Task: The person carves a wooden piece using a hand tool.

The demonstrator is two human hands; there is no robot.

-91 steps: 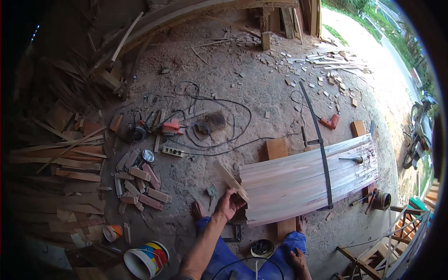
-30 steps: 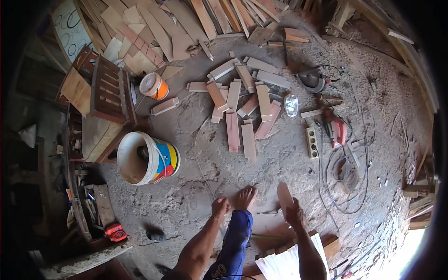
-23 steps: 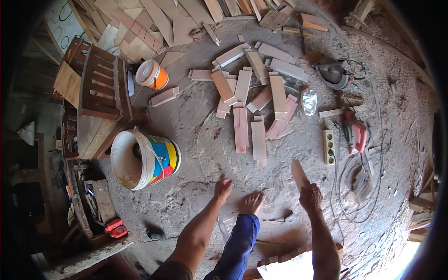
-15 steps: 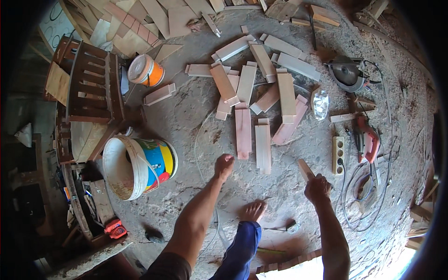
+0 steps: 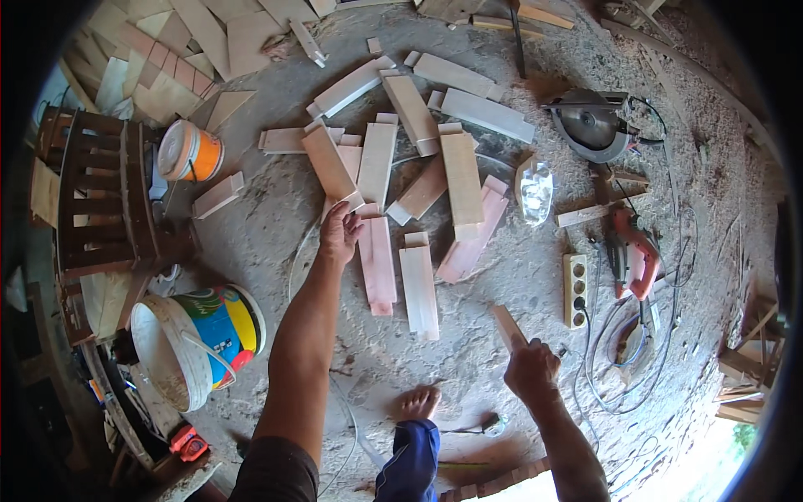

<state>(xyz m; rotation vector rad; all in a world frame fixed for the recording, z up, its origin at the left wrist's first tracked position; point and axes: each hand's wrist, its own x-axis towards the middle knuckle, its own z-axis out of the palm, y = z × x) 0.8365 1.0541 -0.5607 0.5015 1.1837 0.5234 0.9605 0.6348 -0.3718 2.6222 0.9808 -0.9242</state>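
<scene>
My left hand [image 5: 340, 233] reaches to the lower end of a brownish wooden board [image 5: 329, 166], its fingertips at the board's corner and its thumb apart from the fingers. That board lies across others in a loose pile and has a stepped, cut end. Closed around a short flat wooden strip [image 5: 508, 326], my right hand [image 5: 534, 370] is held low, nearer to me than the pile. Just below my left hand lies a pinkish board [image 5: 376, 266], with a paler board [image 5: 419, 286] to its right.
To the left are a large paint bucket [image 5: 171, 356], a smaller orange-and-white bucket [image 5: 191, 151] and a dark slatted wooden frame [image 5: 100, 188]. On the right lie a circular saw [image 5: 590, 125], a red power tool [image 5: 636, 255], a power strip [image 5: 575, 290] and looping cables. My bare foot [image 5: 420, 402] is below.
My left hand has moved forward and left to the brownish board, its fingers opening out. The right hand still holds the wooden strip. The whole view has shifted, moving the pile leftward in it.
</scene>
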